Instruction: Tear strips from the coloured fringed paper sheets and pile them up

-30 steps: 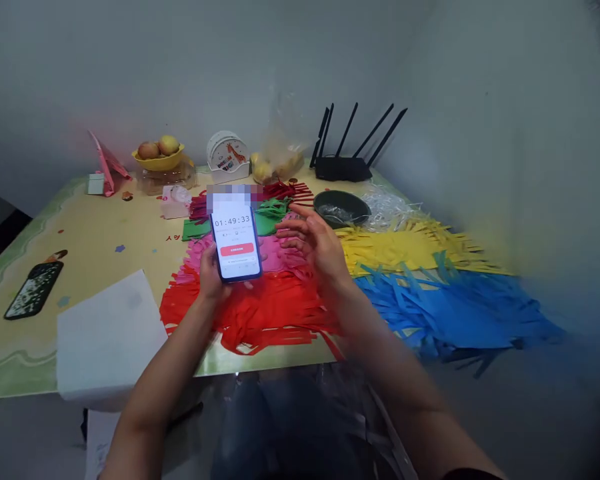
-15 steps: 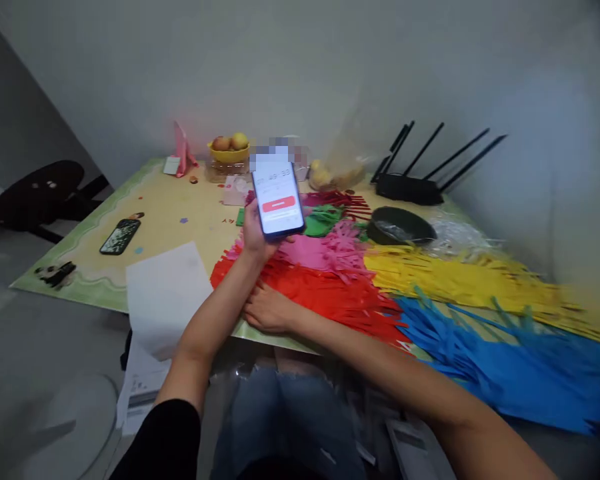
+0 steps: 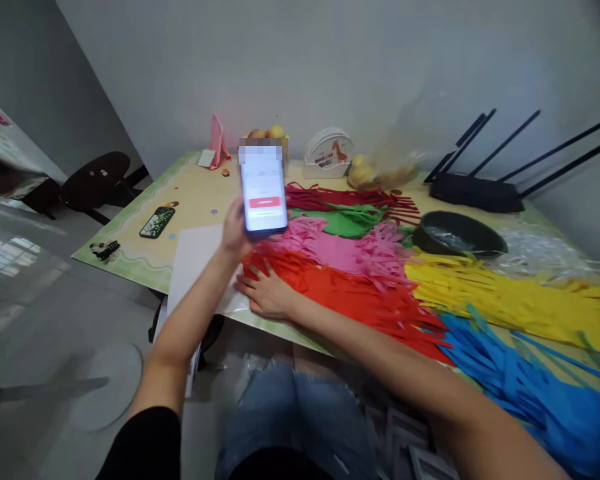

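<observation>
Well, from where I stand, the person's left hand (image 3: 234,227) is wrapped around a smartphone (image 3: 263,193), held upright just above centre of the frame, its lit screen showing a red button and writing too blurred to read. Below it, the right hand (image 3: 270,292) lies palm down with fingers spread, gripping nothing that I can make out, where a white sheet of paper (image 3: 193,253) meets a red fringed piece (image 3: 350,293) near the table's front edge.

Beyond the red lie pink (image 3: 337,252), green (image 3: 347,225) and dark red (image 3: 337,195) fringed pieces; yellow (image 3: 505,293) and blue (image 3: 540,393) ones spread toward the lower right. A dark bowl (image 3: 483,231) sits just behind the yellow, with a black router (image 3: 475,191) at upper right.

At upper centre, fruit (image 3: 277,131) shows behind the smartphone, beside a white giraffe-print holder (image 3: 325,171). Toward the left are a pink stand (image 3: 217,147) and a floral-patterned phone (image 3: 158,223) lying flat, with a round brown stool (image 3: 97,177) past the table.
</observation>
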`<state>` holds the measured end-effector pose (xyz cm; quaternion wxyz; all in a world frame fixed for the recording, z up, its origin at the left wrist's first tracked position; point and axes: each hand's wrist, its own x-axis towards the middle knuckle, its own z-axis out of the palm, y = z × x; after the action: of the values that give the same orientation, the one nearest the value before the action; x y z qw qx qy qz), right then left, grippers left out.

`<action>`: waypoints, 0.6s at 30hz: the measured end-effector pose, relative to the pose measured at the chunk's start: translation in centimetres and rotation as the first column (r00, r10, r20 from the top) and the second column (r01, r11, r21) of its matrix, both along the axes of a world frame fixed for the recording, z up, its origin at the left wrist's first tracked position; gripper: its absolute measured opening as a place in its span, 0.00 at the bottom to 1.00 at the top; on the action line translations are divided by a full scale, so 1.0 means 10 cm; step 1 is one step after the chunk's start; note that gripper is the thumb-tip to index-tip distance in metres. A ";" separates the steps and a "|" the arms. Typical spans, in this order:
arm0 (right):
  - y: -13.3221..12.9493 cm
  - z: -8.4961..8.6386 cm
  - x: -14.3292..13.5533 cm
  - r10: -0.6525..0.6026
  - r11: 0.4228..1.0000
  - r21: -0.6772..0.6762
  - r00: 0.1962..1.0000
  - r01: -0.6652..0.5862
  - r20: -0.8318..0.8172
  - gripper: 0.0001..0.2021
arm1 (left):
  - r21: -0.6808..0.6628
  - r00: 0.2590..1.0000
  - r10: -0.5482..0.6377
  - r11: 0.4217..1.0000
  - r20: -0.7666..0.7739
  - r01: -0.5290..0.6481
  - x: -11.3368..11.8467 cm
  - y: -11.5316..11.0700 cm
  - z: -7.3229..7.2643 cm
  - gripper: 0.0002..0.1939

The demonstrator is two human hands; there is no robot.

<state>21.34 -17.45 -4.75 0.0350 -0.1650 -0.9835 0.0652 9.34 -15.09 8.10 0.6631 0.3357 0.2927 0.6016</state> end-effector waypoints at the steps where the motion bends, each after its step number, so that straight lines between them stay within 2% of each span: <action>1: 0.00 0.01 -0.01 -0.006 1.000 -0.002 1.000 0.006 0.003 0.26 | -0.008 0.994 0.061 0.998 -0.093 -0.062 -0.24 -0.09 -0.05 0.33; 3: -0.02 0.03 -0.03 -0.024 1.000 -0.003 1.000 0.024 0.004 0.27 | -0.004 0.933 0.207 0.976 -0.294 -0.218 -0.75 -0.27 -0.17 0.32; 4: -0.04 0.04 -0.03 -0.035 0.999 -0.001 0.999 0.035 -0.001 0.28 | -0.002 0.867 0.277 0.952 -0.414 -0.305 -1.00 -0.36 -0.22 0.32; 5: -0.07 0.05 -0.02 -0.042 0.999 0.004 0.999 0.042 -0.010 0.28 | 0.017 0.760 0.348 0.914 -0.549 -0.406 -1.25 -0.45 -0.26 0.31; 6: -0.11 0.06 -0.01 -0.043 0.999 0.011 0.999 0.044 -0.021 0.28 | 0.048 0.622 0.382 0.874 -0.683 -0.484 -1.47 -0.53 -0.29 0.30; 8: -0.21 0.10 0.04 -0.032 0.999 0.027 0.998 0.033 -0.052 0.27 | 0.102 0.306 0.321 0.821 -0.896 -0.562 -1.84 -0.71 -0.33 0.29; 9: -0.27 0.12 0.08 -0.020 0.999 0.036 0.997 0.022 -0.074 0.27 | 0.132 0.182 0.285 0.805 -0.941 -0.578 -1.97 -0.80 -0.34 0.29; 12: -0.48 0.20 0.22 0.008 0.998 0.056 0.988 0.000 -0.157 0.25 | 0.205 -0.173 0.128 0.799 -0.977 -0.565 -2.14 -1.03 -0.40 0.32; 15: -0.68 0.21 0.37 0.003 0.999 0.052 0.976 0.009 -0.216 0.23 | 0.179 -0.542 -0.137 0.853 -0.829 -0.490 -2.10 -1.15 -0.54 0.35; 16: -0.73 0.19 0.42 -0.003 0.999 0.050 0.973 0.014 -0.229 0.22 | 0.158 -0.616 -0.192 0.870 -0.764 -0.467 -2.08 -1.16 -0.61 0.35; 18: -0.81 0.10 0.49 -0.014 0.998 0.048 0.965 0.028 -0.262 0.21 | 0.136 -0.671 -0.232 0.884 -0.704 -0.448 -2.05 -1.16 -0.74 0.35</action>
<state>26.28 -25.57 -3.79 0.1696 -0.1645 -0.9698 0.0607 -11.13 -26.66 0.74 -0.0531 0.4939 0.8669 -0.0421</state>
